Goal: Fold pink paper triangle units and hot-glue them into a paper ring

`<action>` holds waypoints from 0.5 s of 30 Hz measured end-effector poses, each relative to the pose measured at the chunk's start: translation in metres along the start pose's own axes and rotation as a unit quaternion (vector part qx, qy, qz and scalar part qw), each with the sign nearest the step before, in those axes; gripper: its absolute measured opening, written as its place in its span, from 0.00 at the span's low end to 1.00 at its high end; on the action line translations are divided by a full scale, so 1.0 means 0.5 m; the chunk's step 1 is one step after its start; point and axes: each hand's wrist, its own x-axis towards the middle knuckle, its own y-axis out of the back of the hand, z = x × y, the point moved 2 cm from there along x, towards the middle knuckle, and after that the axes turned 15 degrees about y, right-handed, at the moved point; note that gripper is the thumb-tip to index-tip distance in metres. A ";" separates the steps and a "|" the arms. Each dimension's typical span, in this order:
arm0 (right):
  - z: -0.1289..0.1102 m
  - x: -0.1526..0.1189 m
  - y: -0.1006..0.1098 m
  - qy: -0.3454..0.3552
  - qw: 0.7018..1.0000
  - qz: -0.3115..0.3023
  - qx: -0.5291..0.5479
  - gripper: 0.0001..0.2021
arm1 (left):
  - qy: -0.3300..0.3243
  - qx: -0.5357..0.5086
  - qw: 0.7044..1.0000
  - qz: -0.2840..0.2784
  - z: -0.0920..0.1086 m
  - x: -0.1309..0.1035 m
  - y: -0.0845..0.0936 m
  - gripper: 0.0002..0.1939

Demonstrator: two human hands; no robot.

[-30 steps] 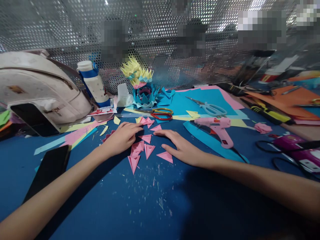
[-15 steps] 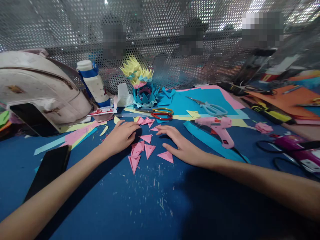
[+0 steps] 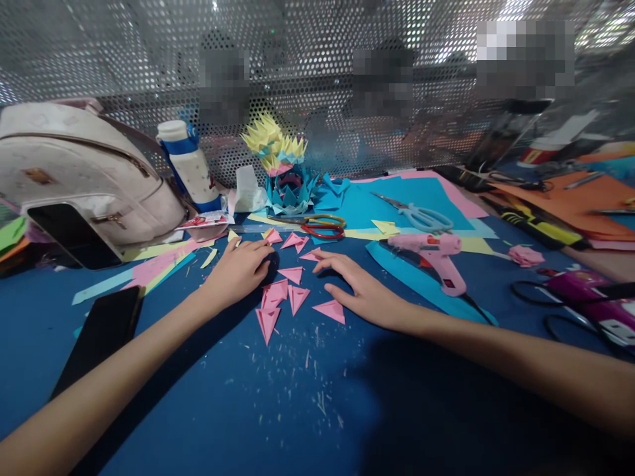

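Spreading between two bare hands, pink folded triangles (image 3: pixel 298 299) are being kept in a loose scatter on the blue tabletop (image 3: pixel 307 410). The left hand (image 3: pixel 237 272) is being held palm down, its fingers slightly parted and gently bent, with the thumb set apart. By its fingertips a far pink triangle (image 3: pixel 272 237) is being partly covered; whether anything is being touched beneath the palm cannot be told. The right hand (image 3: pixel 367 294) is being held open, its thumb and forefinger well apart. The tip of a small pink triangle (image 3: pixel 310 256) is being met or overhung by the forefinger, contact being unclear, while a larger pink triangle (image 3: pixel 331 311) is being flanked by the thumb, just below it. Between the hands, the other pieces are being left clear of the visible fingers. Beyond them, red-and-yellow-handled scissors (image 3: pixel 322 231) are being supported by the table, near a spiky paper model (image 3: pixel 290 192). To the right, a pink glue gun (image 3: pixel 444 261) is being laid partly over a blue paper strip (image 3: pixel 397 268).
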 end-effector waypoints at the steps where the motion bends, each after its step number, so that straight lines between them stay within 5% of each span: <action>1: -0.001 0.000 0.000 -0.002 1.000 -0.001 -0.001 0.13 | -0.003 -0.001 1.000 0.003 0.003 -0.001 0.002 0.14; 6: 0.003 -0.001 -0.003 0.009 1.000 0.001 0.000 0.13 | -0.024 -0.006 0.999 0.029 0.059 -0.026 0.018 0.17; 12: 0.005 -0.001 -0.007 0.054 0.998 0.005 0.014 0.14 | -0.190 -0.026 0.980 0.053 0.208 -0.117 0.066 0.18; 15: -0.003 0.001 -0.003 0.063 0.998 -0.002 0.023 0.12 | -0.240 -0.107 0.963 0.053 0.246 -0.170 0.100 0.17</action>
